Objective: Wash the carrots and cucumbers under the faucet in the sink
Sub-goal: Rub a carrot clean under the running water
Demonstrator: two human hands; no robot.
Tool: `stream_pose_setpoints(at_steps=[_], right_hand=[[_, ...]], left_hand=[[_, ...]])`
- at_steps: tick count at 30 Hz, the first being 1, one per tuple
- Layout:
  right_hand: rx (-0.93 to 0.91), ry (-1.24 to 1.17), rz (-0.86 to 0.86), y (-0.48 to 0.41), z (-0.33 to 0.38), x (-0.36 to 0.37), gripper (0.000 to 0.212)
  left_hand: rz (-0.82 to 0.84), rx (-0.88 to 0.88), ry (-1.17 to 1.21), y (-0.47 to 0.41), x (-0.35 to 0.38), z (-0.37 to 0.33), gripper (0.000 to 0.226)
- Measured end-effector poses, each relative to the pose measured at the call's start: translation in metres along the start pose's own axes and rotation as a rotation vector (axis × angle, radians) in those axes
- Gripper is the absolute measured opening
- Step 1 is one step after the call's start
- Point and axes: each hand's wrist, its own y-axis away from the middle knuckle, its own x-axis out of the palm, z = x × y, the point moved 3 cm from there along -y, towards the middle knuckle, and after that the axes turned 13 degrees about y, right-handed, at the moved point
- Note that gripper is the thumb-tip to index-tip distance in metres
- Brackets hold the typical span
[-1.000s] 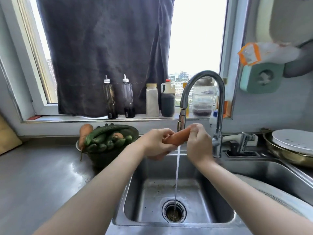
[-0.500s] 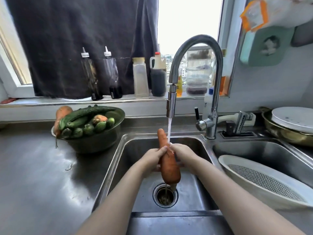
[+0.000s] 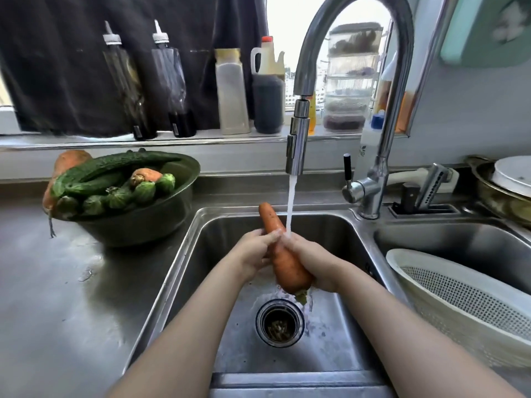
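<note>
Head view: left hand point(image 3: 252, 255), right hand point(image 3: 314, 262), grip round carrot point(image 3: 288, 270), over steel sink point(image 3: 201, 254) beside counter point(image 3: 57, 297)

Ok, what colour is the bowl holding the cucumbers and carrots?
Dark green. The bowl shows best in the head view, the only one given.

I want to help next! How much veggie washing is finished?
Done: nothing washed shows; the white plastic colander looks empty. In hand: left hand and right hand grip one long orange carrot under the steel faucet. Left: dark green cucumbers and other orange carrots piled in the green bowl.
</note>
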Motion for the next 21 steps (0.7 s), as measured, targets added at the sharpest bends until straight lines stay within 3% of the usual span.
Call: stream_pose_setpoints(at_steps=[8, 13, 17, 21], right_hand=[[0.075, -0.004, -0.153, 0.003, -0.002, -0.008, 0.027], [0.035, 0.015, 0.009, 0.007, -0.005, 0.002, 0.035], [0.12, 0.052, 0.02, 0.008, -0.022, 0.009, 0.031], [0.148, 0.045, -0.081, 0.006, -0.031, 0.001, 0.027]], left_hand=[[0.057, 0.052, 0.08, 0.007, 0.01, 0.003, 0.011], [-0.124, 0.056, 0.164, -0.002, 0.008, 0.017, 0.045], [-0.233, -0.127, 0.082, -0.017, 0.003, 0.03, 0.06], [-0.142, -0.1, 0.096, -0.025, 0.007, 0.035, 0.044]])
